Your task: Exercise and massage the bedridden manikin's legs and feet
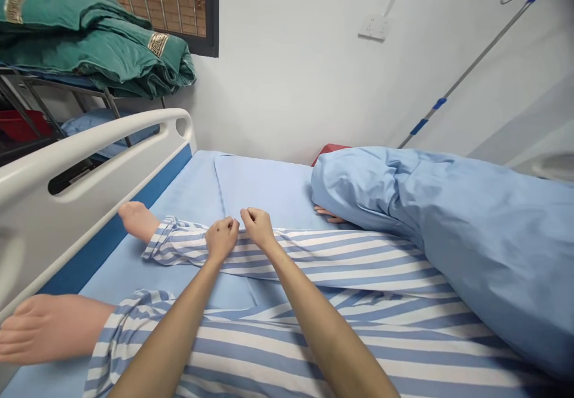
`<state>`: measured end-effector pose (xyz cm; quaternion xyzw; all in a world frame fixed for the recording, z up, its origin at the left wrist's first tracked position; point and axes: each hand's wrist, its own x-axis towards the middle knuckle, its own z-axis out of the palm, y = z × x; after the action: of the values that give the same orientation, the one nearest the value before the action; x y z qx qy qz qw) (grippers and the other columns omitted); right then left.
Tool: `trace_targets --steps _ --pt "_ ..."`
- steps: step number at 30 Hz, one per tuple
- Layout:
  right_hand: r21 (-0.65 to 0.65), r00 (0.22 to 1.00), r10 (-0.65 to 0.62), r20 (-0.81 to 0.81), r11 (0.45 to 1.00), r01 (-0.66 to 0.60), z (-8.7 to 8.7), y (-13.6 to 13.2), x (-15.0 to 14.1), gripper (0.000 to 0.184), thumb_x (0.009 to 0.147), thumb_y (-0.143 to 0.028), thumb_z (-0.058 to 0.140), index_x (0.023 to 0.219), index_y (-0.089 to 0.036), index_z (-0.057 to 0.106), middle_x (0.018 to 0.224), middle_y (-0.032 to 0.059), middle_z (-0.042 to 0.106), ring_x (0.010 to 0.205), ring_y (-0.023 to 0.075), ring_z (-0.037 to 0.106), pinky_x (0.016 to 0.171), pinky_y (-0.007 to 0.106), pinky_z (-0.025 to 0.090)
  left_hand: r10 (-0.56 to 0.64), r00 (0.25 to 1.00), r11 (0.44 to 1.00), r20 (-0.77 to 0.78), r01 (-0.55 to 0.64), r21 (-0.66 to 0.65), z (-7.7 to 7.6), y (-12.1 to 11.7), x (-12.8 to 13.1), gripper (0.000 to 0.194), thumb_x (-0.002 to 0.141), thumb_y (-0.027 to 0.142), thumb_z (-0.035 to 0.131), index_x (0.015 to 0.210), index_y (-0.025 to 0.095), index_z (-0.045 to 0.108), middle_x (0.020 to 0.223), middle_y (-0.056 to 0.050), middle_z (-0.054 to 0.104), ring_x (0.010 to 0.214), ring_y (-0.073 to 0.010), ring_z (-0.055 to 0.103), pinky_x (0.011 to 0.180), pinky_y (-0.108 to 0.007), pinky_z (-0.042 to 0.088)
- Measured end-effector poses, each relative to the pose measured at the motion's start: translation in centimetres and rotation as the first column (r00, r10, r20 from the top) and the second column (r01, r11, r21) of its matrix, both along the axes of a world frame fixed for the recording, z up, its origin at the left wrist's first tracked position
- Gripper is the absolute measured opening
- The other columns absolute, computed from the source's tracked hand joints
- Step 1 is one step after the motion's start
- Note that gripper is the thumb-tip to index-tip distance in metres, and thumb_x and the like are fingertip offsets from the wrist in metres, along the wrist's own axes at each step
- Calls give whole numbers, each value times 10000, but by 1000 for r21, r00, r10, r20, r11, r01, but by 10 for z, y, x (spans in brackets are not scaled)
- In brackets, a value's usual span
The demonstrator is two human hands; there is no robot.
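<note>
A manikin in blue-and-white striped trousers (350, 260) lies along the bed, its bare far foot (137, 222) and near foot (49, 329) toward the left end. My left hand (222, 238) is closed at the far edge of the far trouser leg, around the shin. Close beside it, slightly to the right, my right hand (259, 227) is also closed, its knuckles reaching past the leg's far edge. The curled fingers hide whatever may be inside them. Both forearms cross over the near leg.
A folded blue quilt (484, 230) covers the manikin's upper part, with its fingers (329, 214) showing beneath. The white footboard (147, 126) bounds the bed at left. Green bedding (98, 45) lies on a rack. An IV pole (475, 57) stands at right, by the wall.
</note>
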<state>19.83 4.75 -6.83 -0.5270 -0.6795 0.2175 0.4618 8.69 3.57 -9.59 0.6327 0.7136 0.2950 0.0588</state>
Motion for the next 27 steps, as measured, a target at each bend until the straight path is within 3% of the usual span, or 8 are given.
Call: trace_targets --steps 5,9,19,27 --pt "-50 992 -120 -34 992 118 -12 0 19 383 817 -321 379 482 -186 250 475 -59 223 475 80 266 476 233 197 9 1000 1000 9 -10 11 -4 1 1 319 805 361 370 565 199 504 591 9 546 588 -111 419 543 -248 179" --pt "-39 990 -135 -29 990 134 -18 -1 19 390 830 -326 370 487 -185 251 472 -57 234 471 83 274 482 237 200 -17 1000 1000 16 17 8 -3 2 0 298 791 355 381 557 200 480 577 18 518 596 -113 416 545 -243 191" --pt "-5 984 -165 72 986 166 -18 -4 17 373 837 -324 353 492 -187 315 466 -51 311 478 94 303 501 239 210 -297 946 954 132 301 -10 9 -9 -17 202 751 286 405 574 196 437 629 21 509 671 -120 450 624 -230 309" --pt "1 979 -175 103 984 176 -19 -5 15 372 827 -322 344 482 -186 357 457 -46 332 481 100 308 497 237 204 -390 913 917 119 397 -40 18 -29 -30 160 728 249 416 607 192 505 672 3 538 699 -134 481 684 -250 368"
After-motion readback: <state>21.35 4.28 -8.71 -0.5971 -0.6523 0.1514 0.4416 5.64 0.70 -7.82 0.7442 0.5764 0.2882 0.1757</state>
